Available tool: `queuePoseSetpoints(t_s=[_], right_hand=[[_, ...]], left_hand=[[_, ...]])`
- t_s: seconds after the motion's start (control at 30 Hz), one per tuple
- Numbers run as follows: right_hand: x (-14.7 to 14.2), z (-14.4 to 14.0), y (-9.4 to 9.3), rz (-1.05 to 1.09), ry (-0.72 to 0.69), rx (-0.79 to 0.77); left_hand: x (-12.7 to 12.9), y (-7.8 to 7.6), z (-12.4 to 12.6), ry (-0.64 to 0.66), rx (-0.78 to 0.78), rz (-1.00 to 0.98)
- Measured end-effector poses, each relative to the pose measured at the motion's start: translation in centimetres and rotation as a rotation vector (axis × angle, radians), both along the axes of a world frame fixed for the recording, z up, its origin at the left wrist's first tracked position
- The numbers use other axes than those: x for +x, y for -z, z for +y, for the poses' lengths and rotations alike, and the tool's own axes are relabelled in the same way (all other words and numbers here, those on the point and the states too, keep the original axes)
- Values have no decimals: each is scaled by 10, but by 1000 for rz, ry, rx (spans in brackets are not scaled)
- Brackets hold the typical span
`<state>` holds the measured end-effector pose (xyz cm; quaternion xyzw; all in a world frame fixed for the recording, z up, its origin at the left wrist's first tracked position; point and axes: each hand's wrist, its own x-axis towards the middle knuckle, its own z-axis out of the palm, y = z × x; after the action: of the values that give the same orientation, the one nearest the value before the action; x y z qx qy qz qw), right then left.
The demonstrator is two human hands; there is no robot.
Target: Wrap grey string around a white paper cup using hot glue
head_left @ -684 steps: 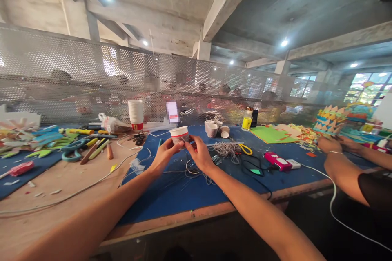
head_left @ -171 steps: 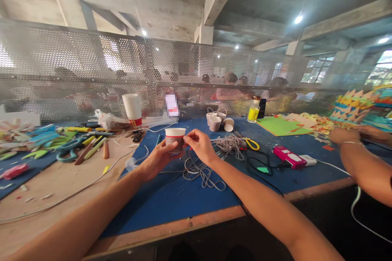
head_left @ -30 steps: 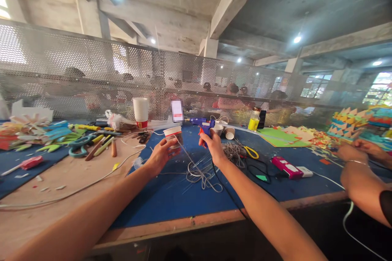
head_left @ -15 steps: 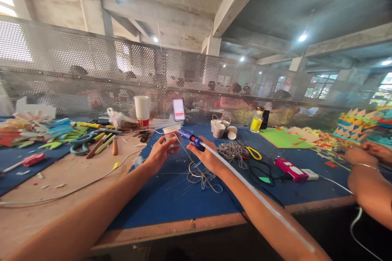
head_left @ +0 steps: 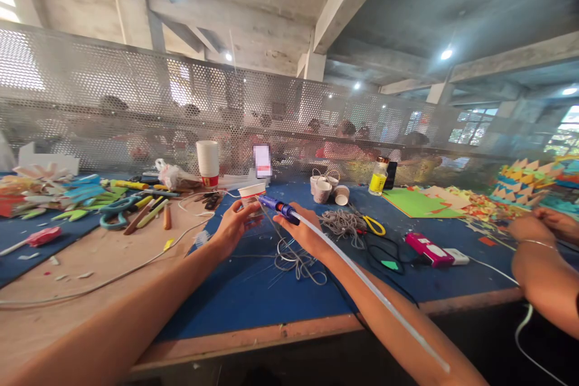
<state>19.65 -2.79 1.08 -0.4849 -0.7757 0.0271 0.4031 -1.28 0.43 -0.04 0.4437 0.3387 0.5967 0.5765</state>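
My left hand (head_left: 233, 224) holds a white paper cup with a red band (head_left: 251, 195) above the blue table mat (head_left: 271, 289). My right hand (head_left: 304, 231) grips a blue glue gun (head_left: 277, 207), its nozzle pointing left at the cup's side. A long white glue stick (head_left: 371, 292) runs back from the gun along my right forearm. Grey string (head_left: 296, 259) lies in loose loops on the mat under my hands, one strand rising toward the cup.
A stack of paper cups (head_left: 207, 163), string-wrapped cups (head_left: 323, 189), yellow scissors (head_left: 373, 226), a pink device (head_left: 427, 249) and a yellow bottle (head_left: 377, 178) stand around. Tools (head_left: 136, 211) lie at left. Another person's hands (head_left: 538, 235) work at right. A perforated metal screen (head_left: 136, 108) backs the table.
My right hand let go of the string, took up the blue glue gun, and brought its nozzle left and down to the cup. My left hand kept the cup.
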Motion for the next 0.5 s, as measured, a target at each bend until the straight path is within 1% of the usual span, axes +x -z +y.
queuePoseSetpoints(t_s=[0.13, 0.3, 0.5], right_hand=[[0, 3, 3, -55, 34, 29], [0, 2, 2, -107, 73, 10], [1, 0, -1, -149, 75, 20]], left_hand=[[0, 1, 1, 2, 8, 6], [-1, 1, 1, 3, 19, 17], [0, 1, 0, -15, 20, 24]])
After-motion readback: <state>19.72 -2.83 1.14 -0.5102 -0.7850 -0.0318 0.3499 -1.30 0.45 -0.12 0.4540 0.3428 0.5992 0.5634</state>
